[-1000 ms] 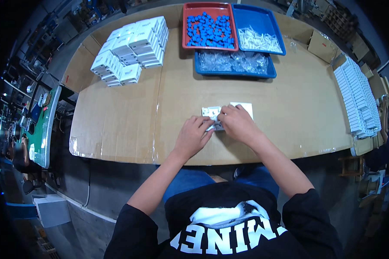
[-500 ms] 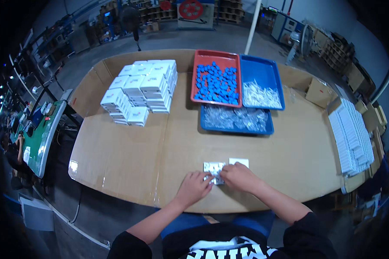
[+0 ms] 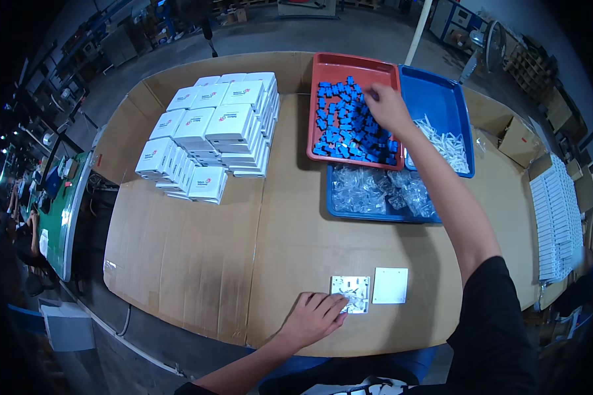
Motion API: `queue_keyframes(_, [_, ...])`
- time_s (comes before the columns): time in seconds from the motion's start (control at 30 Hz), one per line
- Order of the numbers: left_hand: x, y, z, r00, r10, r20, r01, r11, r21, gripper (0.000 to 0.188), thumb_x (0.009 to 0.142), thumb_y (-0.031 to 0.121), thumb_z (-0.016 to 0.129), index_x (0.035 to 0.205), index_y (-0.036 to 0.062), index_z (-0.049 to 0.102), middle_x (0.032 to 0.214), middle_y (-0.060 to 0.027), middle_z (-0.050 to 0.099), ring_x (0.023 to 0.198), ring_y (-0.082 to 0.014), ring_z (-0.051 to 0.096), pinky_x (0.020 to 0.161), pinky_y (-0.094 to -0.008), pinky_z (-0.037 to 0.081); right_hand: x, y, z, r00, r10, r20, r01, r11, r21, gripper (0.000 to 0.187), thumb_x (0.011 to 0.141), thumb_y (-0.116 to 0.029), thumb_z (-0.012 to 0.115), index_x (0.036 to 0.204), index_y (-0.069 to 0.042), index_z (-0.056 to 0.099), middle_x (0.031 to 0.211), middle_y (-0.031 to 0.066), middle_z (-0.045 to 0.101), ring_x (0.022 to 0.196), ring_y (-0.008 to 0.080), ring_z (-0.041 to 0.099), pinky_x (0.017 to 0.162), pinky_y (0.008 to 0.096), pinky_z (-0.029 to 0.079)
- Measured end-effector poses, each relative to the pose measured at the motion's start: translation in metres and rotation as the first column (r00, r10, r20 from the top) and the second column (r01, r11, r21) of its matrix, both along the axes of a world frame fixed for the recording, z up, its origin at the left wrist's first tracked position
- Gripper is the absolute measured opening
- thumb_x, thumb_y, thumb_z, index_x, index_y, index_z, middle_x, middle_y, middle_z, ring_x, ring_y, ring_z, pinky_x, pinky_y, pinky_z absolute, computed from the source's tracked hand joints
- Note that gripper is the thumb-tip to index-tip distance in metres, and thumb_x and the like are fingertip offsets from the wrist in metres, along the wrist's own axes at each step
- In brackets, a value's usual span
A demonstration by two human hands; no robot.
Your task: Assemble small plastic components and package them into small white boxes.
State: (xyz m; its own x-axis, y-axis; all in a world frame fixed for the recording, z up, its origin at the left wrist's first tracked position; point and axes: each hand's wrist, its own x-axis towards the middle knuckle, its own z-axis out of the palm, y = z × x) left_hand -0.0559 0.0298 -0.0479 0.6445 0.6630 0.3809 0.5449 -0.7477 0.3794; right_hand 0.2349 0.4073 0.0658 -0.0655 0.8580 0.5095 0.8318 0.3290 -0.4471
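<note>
Trays (image 3: 435, 99) partly behind right forearm (image 3: 453, 201)

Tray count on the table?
3. Red tray with blue pieces; blue tray right beside it, with white pieces; another blue tray on the near side, partly covered, with clear plastic bags. More could be hidden underneath.

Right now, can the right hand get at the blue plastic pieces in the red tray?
Probably yes: the right hand is over the red tray, whose open top leaves the blue plastic pieces exposed.
</note>
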Motion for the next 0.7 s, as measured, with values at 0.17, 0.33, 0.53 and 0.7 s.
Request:
queue_keyframes(0.17, [-0.002, -0.004, 0.002, 1.000, -0.004, -0.031, 0.004, 1.000, -0.011, 0.034, 0.089, 0.028, 0.075, 0.118, 0.0115, 0.067, 0.114, -0.0007, 0.065, 0.101, -0.0168, 0.062, 0.087, -0.0354, 0.045, -0.009, 0.073, 0.001, 0.975, -0.056, 0.216, 0.060, 0.998, -0.013, 0.030, 0.094, -0.021, 0.065, 0.118, -0.003, 0.070, 0.126, 0.0197, 0.064, 0.121, 0.0375, 0.061, 0.103, 0.0486, 0.050])
queue_keyframes(0.33, [0.002, -0.004, 0.000, 1.000, 0.008, -0.024, -0.009, 1.000, -0.029, 0.033, 0.090, 0.031, 0.074, 0.117, 0.0132, 0.067, 0.113, 0.0005, 0.064, 0.101, -0.0151, 0.061, 0.089, -0.0356, 0.045, 0.004, 0.086, -0.005, 0.987, -0.009, 0.162, 0.038, 0.984, -0.177, 0.028, 0.089, -0.015, 0.073, 0.114, -0.003, 0.070, 0.117, 0.0175, 0.068, 0.114, 0.0330, 0.066, 0.098, 0.0447, 0.054])
queue_keyframes(0.53, [-0.003, -0.001, 0.004, 0.998, 0.048, 0.041, -0.045, 0.996, -0.080, 0.046, 0.089, 0.036, 0.074, 0.126, 0.0092, 0.063, 0.129, -0.0121, 0.059, 0.116, -0.0231, 0.059, 0.094, -0.0389, 0.046, -0.006, 0.026, 0.012, 0.931, 0.169, -0.323, -0.008, 0.896, 0.444, 0.018, 0.084, -0.001, 0.077, 0.099, -0.002, 0.068, 0.107, 0.0127, 0.070, 0.099, 0.0232, 0.069, 0.086, 0.0361, 0.054])
queue_keyframes(0.7, [-0.004, 0.011, 0.012, 0.987, 0.133, 0.094, -0.116, 0.979, -0.169, 0.065, 0.079, 0.035, 0.082, 0.130, 0.0029, 0.057, 0.138, -0.0219, 0.053, 0.130, -0.0343, 0.053, 0.105, -0.0524, 0.041, -0.025, -0.087, 0.056, 0.976, 0.218, -0.011, -0.128, 0.614, 0.779, 0.026, 0.077, 0.006, 0.082, 0.097, -0.006, 0.070, 0.117, 0.0157, 0.067, 0.098, 0.0262, 0.069, 0.081, 0.0333, 0.058])
